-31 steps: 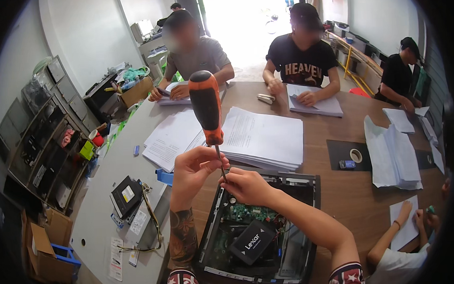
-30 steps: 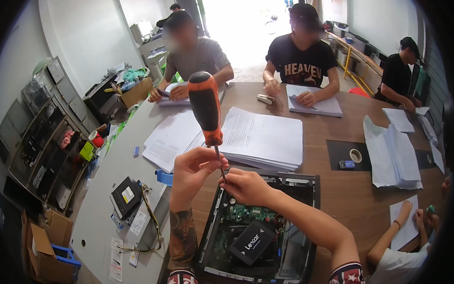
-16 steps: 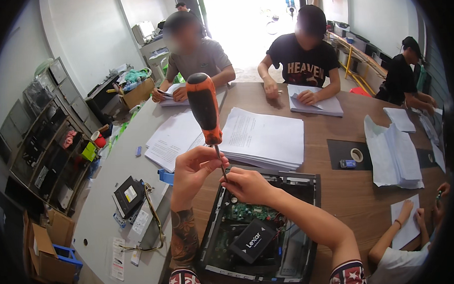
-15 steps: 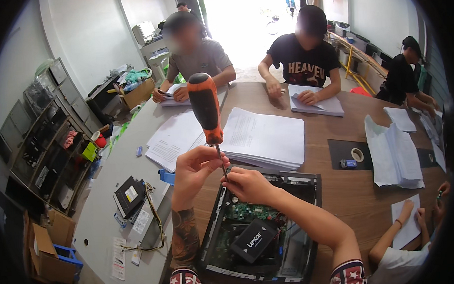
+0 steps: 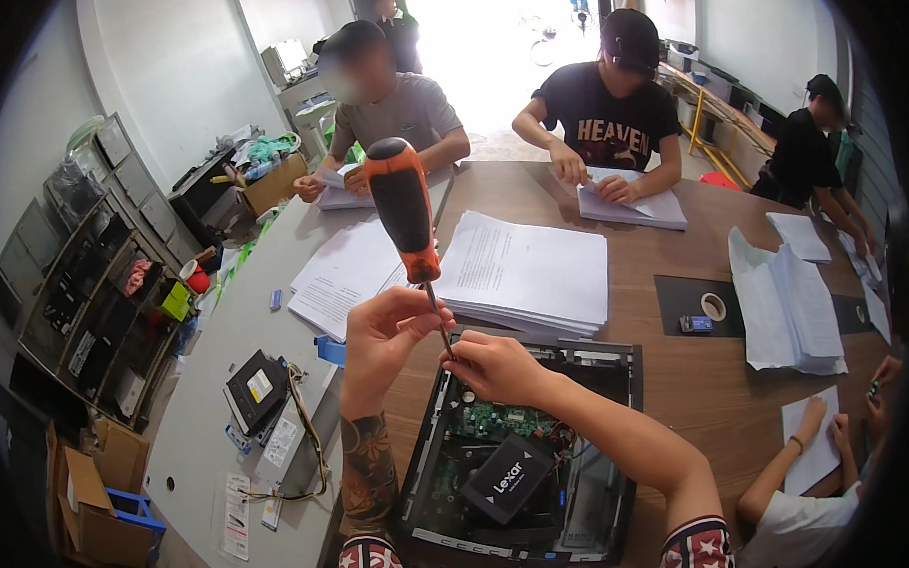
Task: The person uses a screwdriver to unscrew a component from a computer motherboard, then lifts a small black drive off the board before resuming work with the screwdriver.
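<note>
The left hand [image 5: 381, 337] curls its fingers around the thin metal shaft of a screwdriver [image 5: 408, 221]. The right hand [image 5: 497, 368] pinches the shaft lower down, near the tip. The screwdriver stands almost upright, with its orange and black handle on top. Just below both hands lies an open computer case [image 5: 525, 452] on the brown table [image 5: 698, 376]. A black drive [image 5: 508, 477] sits inside it. Behind the case is a thick stack of paper [image 5: 529, 271]. To the left lies another black drive [image 5: 256, 389] with wires.

Paper stack [image 5: 529, 271] behind open computer case [image 5: 525, 452]
</note>
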A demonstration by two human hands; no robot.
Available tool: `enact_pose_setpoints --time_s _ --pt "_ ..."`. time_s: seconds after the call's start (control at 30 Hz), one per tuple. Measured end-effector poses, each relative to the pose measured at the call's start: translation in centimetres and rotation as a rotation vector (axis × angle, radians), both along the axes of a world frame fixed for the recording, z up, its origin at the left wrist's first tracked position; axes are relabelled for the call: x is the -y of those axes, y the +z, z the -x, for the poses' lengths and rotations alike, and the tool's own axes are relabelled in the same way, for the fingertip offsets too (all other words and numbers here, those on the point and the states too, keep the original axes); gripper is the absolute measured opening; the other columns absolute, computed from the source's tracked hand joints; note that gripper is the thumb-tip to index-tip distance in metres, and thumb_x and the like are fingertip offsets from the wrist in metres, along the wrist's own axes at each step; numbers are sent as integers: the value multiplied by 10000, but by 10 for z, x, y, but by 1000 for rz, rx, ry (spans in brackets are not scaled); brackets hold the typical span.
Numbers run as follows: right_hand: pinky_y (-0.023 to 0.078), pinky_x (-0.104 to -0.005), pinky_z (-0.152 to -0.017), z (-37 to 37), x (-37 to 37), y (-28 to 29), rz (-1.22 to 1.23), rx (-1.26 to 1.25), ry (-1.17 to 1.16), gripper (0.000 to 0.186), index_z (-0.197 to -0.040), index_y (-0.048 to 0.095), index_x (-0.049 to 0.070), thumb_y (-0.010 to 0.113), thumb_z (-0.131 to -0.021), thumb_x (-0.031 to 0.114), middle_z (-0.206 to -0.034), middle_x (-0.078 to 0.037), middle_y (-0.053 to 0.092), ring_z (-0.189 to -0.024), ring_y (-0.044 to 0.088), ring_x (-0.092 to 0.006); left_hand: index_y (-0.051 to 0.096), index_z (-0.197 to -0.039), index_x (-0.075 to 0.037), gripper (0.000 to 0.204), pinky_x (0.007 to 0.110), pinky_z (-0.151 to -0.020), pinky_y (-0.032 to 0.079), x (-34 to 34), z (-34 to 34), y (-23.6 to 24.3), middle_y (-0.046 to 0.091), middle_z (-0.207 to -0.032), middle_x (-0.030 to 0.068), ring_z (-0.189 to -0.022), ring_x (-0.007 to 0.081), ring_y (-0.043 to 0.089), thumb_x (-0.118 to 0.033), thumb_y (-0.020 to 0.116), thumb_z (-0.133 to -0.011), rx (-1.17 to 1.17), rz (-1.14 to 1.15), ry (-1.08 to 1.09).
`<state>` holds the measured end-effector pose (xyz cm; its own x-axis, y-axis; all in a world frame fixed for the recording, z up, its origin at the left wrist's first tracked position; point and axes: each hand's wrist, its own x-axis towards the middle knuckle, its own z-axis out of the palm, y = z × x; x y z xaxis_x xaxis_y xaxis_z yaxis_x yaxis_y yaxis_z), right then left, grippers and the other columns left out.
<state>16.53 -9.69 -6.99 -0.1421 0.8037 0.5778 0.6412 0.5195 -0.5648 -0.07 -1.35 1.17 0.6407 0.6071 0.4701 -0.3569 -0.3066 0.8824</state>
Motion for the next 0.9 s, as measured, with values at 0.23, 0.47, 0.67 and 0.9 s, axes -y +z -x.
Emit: enact_pose_setpoints --time_s 0.23,0.47,0.67,0.9 --pt "489 -422 -594 0 0 0 24 -2 1 174 -966 657 34 650 -930 204 -843 -99 598 -692 622 -320 628 -945 12 128 325 -840 558 -3 1 -3 696 -979 95 -899 183 687 62 700 -852 -7 15 42" --pt "522 -402 -623 1 1 2 39 46 -30 109 -877 619 28 684 -892 114 -889 -98 630 -740 658 -304 669 -1088 51 201 313 -858 540 -2 4 2 703 -1016 112 -951 184 683 52 656 -887 -88 -44 -79" --pt "487 -431 -594 1 -1 -2 6 -24 12 162 -896 620 35 658 -922 190 -831 -107 581 -686 611 -339 681 -960 40 132 289 -836 540 -2 1 -4 699 -911 80 -912 138 671 77 703 -835 -108 5 -26" --pt "483 -430 -587 1 -1 0 -5 -19 -13 151 -915 636 33 659 -921 182 -830 -108 582 -669 606 -337 653 -913 0 191 290 -805 525 -1 -9 -6 631 -867 11 -832 92 611 36 788 -782 19 12 86"
